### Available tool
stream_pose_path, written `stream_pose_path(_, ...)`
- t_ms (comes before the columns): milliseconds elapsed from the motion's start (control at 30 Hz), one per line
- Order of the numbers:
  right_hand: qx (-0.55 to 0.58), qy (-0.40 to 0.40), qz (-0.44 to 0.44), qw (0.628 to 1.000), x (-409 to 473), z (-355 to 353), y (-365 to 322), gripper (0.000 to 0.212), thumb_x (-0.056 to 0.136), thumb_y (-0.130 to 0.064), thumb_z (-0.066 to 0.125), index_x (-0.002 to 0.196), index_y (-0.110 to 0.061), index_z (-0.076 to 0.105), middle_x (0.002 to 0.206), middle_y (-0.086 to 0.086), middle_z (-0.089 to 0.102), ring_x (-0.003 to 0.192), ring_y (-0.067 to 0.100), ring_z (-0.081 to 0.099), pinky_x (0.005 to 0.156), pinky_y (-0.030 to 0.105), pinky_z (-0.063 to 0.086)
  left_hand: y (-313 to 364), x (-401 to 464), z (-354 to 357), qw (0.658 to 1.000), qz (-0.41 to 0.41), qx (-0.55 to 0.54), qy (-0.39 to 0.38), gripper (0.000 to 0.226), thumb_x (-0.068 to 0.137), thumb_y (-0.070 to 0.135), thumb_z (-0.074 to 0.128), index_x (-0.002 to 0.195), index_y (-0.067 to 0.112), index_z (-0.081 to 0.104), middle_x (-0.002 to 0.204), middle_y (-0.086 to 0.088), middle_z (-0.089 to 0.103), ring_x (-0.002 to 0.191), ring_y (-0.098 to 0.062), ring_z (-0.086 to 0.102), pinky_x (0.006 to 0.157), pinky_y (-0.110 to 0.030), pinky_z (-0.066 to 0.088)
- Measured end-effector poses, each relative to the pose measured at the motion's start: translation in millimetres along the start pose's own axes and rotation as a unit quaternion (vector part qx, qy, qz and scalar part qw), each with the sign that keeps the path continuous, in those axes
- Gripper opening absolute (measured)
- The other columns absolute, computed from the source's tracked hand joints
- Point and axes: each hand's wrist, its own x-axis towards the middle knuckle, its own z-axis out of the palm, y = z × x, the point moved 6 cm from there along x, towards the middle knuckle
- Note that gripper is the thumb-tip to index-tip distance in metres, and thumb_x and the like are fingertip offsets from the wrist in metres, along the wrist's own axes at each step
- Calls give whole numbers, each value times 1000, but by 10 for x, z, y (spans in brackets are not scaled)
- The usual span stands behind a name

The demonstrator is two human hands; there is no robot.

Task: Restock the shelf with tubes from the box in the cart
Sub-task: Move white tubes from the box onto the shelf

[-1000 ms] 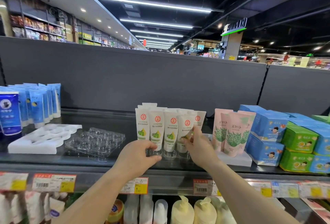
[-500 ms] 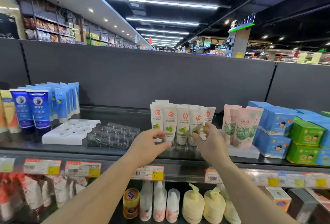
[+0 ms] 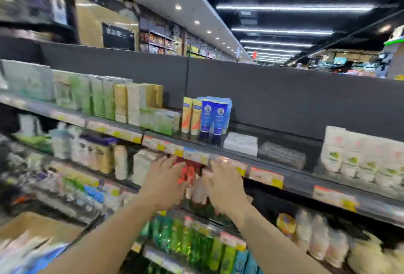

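while white tubes [image 3: 358, 155] stand right of the blue tubes [image 3: 213, 118], my left hand [image 3: 165, 183] and right hand [image 3: 225, 186] hang empty, fingers spread; more restocking likely remains.

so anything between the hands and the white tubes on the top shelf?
Nothing visible. Both hands, left hand and right hand, are empty and below the shelf edge, well left of the white tubes. Only open air between them.

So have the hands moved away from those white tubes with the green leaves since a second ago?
Yes. Both hands, left and right, are now left of the white tubes, down by the shelf's price labels.
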Motion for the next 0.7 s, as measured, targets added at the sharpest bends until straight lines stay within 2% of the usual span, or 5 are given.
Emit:
stream_pose_path(67, 5, -33, -44, 998, 99, 358, -781, 59, 97, -47, 29, 150, -20, 27, 156, 4, 27, 144, 25, 21, 118, 40, 19, -776, -330, -125, 996, -72, 52, -30, 62, 92, 54, 44, 147, 29, 32, 156, -3, 29, 143, -25, 24, 116, -36, 20)
stream_pose_path(133, 28, -75, -92, 993, 153, 668, -1542, 59, 99, -44, 34, 152, -22, 21, 159, 2, 19, 147, 24, 13, 120, 42, 14, -1477, -671, -321, 988, -126, 78, -38, 64, 93, 55, 42, 149, 29, 27, 158, -3, 23, 145, -26, 19, 118, -38, 18)
stream_pose_path(367, 74, -131, -253, 956, 161, 1434, -3702, 58, 97, -45, 42, 147, -20, 30, 155, 3, 27, 145, 25, 18, 116, 42, 19, -3280, -1865, -917, 940, -309, 142, -22, 71, 83, 63, 37, 146, 30, 34, 154, -6, 33, 142, -27, 27, 116, -41, 24)
stream_pose_path(533, 118, -187, -300, 928, 299, 2056, -4596, 61, 98, -47, 40, 150, -19, 23, 158, 3, 21, 147, 25, 10, 120, 44, 8, -4109, -2171, -1005, 914, -383, 127, -24, 66, 93, 56, 45, 150, 28, 26, 159, -4, 20, 147, -27, 15, 119, -45, 15)
stream_pose_path(700, 122, -209, -297, 924, 853, 2710, -5061, 63, 98, -47, 41, 151, -19, 22, 158, 3, 21, 147, 25, 11, 120, 43, 9, -4869, -1984, -842, 905, -405, 124, -31, 67, 93, 56, 46, 150, 28, 26, 160, -2, 20, 147, -26, 15, 120, -43, 15)
